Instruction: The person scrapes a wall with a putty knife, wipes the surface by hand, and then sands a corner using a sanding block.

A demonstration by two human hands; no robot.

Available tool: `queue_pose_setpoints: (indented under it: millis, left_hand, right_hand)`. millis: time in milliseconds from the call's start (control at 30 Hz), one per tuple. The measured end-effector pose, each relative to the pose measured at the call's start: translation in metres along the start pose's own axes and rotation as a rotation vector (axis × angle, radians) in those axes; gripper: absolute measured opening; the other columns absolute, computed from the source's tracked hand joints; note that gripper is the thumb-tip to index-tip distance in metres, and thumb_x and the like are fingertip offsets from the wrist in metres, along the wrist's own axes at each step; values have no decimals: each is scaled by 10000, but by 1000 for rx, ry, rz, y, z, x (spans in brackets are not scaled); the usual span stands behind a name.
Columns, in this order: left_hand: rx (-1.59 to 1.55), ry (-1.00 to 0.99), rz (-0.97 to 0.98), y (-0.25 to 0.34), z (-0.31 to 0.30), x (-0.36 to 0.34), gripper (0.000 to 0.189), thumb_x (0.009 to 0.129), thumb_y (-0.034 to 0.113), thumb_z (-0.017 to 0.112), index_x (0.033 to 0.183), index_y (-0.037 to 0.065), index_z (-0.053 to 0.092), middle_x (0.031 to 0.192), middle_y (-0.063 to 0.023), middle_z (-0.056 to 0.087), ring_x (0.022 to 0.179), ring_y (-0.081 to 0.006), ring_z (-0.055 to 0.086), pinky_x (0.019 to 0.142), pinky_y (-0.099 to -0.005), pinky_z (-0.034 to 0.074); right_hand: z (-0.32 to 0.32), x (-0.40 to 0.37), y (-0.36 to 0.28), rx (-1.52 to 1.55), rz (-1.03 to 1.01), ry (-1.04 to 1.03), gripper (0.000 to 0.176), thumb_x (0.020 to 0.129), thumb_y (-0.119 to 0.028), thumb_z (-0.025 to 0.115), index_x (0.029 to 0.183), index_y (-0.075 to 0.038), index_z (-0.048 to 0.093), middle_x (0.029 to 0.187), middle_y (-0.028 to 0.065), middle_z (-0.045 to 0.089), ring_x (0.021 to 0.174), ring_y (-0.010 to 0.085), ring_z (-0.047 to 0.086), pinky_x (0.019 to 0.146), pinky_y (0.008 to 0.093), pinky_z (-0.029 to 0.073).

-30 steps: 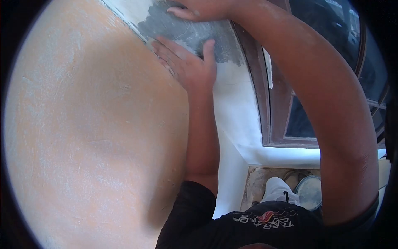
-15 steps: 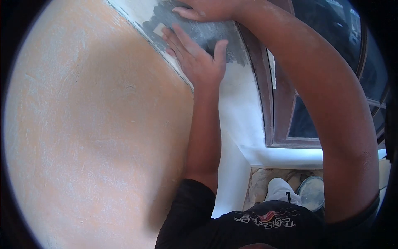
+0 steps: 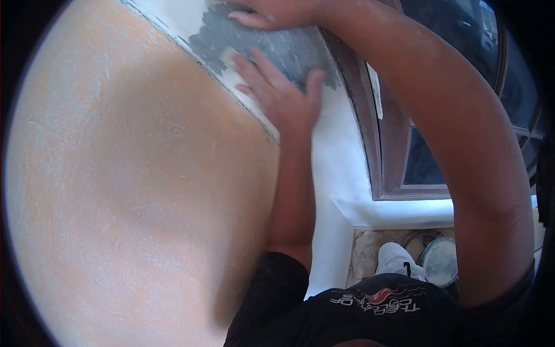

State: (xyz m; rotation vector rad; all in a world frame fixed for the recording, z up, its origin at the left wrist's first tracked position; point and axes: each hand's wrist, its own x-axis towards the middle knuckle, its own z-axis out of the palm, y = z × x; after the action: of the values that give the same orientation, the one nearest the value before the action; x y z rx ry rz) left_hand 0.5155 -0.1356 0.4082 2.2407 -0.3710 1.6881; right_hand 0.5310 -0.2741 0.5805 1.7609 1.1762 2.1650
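Observation:
My left hand (image 3: pixel 286 98) lies palm down on the white wall strip beside the smooth dark grey patch (image 3: pixel 277 49), fingers stretched forward and thumb apart. Under its fingertips is a small pale flat pad (image 3: pixel 229 56), whose front corner sticks out past the fingers. The rest of the pad is hidden, and the fingers are a little blurred. At the top edge, my right hand (image 3: pixel 277 13) rests against the grey patch with its thumb stretched out. Its other fingers are mostly cut off by the frame, and nothing shows in it.
A worn orange-beige wall (image 3: pixel 144 173) fills the left, with a rough edge along the white strip. To the right is a brown window frame (image 3: pixel 399 185) with dark panes. Low down, a bucket (image 3: pixel 440 260) of pale material stands by my leg on the dirty floor.
My left hand and the pale pad have slid back toward my body and slightly right over the surface. My right hand stays on the grey patch. The whole view has shifted a little.

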Motion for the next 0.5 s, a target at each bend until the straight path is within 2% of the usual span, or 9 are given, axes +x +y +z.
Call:
queue_pose_setpoints:
  millis: [100, 167, 267, 333, 400, 500]
  left_hand:
    - [18, -83, 111, 12, 28, -92, 1169, 768, 775, 622, 1593, 74, 180, 1610, -360, 60, 1484, -562, 66, 1142, -709, 102]
    - [86, -195, 171, 21, 31, -144, 1187, 779, 717, 672, 1594, 50, 125, 1602, -376, 35, 1471, -591, 45, 1131, -729, 93]
    - [33, -168, 148, 8, 28, -117, 1189, 792, 663, 702, 1582, 4, 107, 1604, -370, 46, 1476, -575, 65, 1137, -720, 104]
    - [110, -181, 86, 0, 8, -58, 1198, 808, 644, 698, 1565, -49, 80, 1606, -360, 62, 1480, -558, 89, 1151, -701, 107]
    - [41, -67, 15, -4, -8, -6, 1211, 816, 641, 688, 1549, -89, 61, 1607, -350, 81, 1484, -543, 99, 1160, -685, 117]
    - [22, -51, -10, -6, -9, -8, 1210, 814, 652, 682, 1562, -61, 54, 1604, -356, 70, 1489, -541, 71, 1153, -687, 150]
  right_hand:
    - [-2, 2, -4, 5, 2, 6, 384, 901, -371, 587, 1144, -80, 646, 1394, 145, 553, 1382, 302, 437, 1171, 560, 279]
    - [-6, 3, 0, -14, 6, -9, 381, 903, -372, 586, 1145, -83, 648, 1398, 144, 551, 1387, 303, 433, 1173, 559, 277]
    - [-3, -1, -3, 2, 3, -33, 377, 905, -374, 583, 1146, -91, 652, 1402, 136, 551, 1392, 298, 429, 1176, 557, 273]
    - [-3, -2, -2, -22, 18, -10, 374, 904, -372, 584, 1146, -95, 651, 1407, 130, 549, 1392, 291, 430, 1177, 557, 272]
    - [1, -2, -3, -24, 20, -11, 373, 902, -370, 586, 1145, -94, 651, 1410, 129, 548, 1391, 290, 431, 1177, 555, 273]
    - [3, -2, -2, -51, 13, 6, 372, 898, -367, 591, 1143, -94, 651, 1412, 125, 548, 1389, 287, 433, 1177, 551, 275]
